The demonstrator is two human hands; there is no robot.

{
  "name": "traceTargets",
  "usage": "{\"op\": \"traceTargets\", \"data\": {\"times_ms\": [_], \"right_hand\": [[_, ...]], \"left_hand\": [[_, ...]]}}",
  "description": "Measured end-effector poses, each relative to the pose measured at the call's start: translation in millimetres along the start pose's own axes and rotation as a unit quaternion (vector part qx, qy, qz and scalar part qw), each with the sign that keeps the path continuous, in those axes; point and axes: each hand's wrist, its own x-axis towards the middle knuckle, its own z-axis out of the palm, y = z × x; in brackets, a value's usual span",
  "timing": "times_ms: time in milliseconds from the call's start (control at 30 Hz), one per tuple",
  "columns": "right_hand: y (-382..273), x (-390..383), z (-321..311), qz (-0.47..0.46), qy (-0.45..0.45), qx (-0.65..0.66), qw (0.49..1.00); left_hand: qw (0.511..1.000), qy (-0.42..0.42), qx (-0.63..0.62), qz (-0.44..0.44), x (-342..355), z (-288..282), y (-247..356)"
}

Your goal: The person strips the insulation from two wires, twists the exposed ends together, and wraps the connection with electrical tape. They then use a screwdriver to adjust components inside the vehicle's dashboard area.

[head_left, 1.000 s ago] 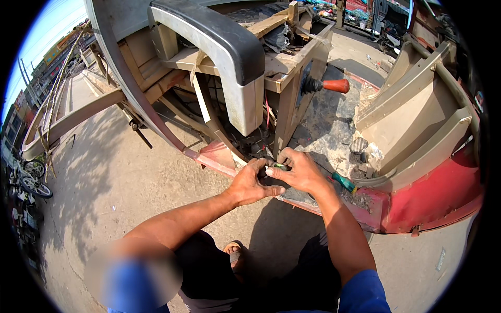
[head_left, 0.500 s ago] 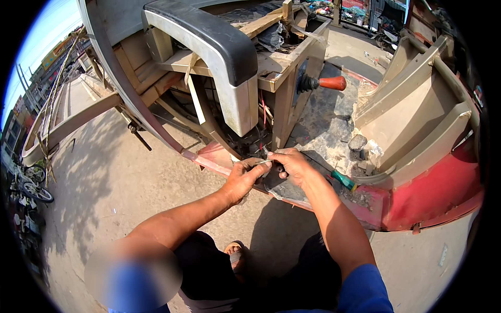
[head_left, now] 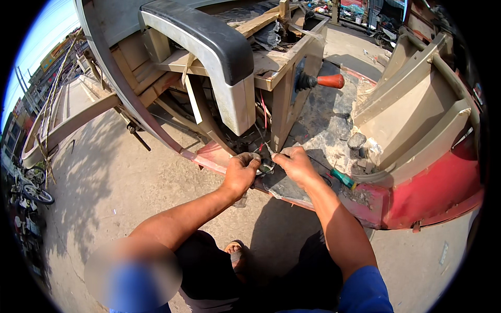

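Observation:
My left hand [head_left: 241, 173] is closed in a pinch at the edge of the vehicle floor, by a thin wire [head_left: 267, 169] that loops between the hands. Opposite it, my right hand [head_left: 295, 167] pinches the end of a thin grey wire [head_left: 264, 140] that comes down from under the seat frame. Exactly what lies inside the left fingertips is partly hidden. Behind the hands, a red wire [head_left: 264, 112] hangs beside the beige post. A bit of clear plastic [head_left: 241, 201] shows below my left hand. On the floor to the right lies a green-handled screwdriver [head_left: 342, 178].
Above the hands juts a black-and-grey armrest-like panel [head_left: 240, 101]. A lever with a red grip [head_left: 331, 81] sticks out from the beige frame [head_left: 286, 112]. Farther right are a round pedal [head_left: 357, 141] and a red body panel [head_left: 433, 188]. Bicycles [head_left: 36, 190] stand at far left.
My hands have moved slightly apart, the right one a little to the right. A wire loop now shows between them, and the grey wire reaches my right fingertips.

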Motion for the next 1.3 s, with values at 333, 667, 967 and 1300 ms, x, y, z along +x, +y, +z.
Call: {"op": "traceTargets", "data": {"times_ms": [333, 667, 967, 1300], "right_hand": [[8.1, 4.2, -2.3, 0.008, 0.006, -0.004, 1.000], [-10.0, -1.1, -17.2, 0.151, -0.150, 0.092, 0.973], [6.9, 4.0, -28.9, 0.091, -0.265, 0.122, 0.952], [-22.1, -14.1, -23.1, 0.040, -0.170, -0.052, 0.983]], "left_hand": [[0.926, -0.057, 0.307, 0.214, -19.4, 4.2, 15.9], [0.958, -0.080, 0.200, 0.187, -7.4, -7.2, -3.9], [0.951, -0.074, 0.209, 0.218, -11.1, -6.8, 3.5], [0.938, -0.079, 0.243, 0.233, -11.7, -6.0, -1.1]]}}
